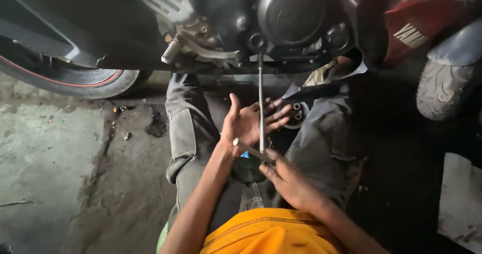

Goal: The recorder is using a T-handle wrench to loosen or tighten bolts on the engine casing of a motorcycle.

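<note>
- Our right hand closes its grip on the crossbar end of a long T-handle wrench.
- Our left hand is open, fingers spread, palm against the wrench shaft and holding nothing.
- The shaft runs up from our lap to the black engine of the motorcycle.
- A rear tyre rests on the concrete floor at left.
</note>
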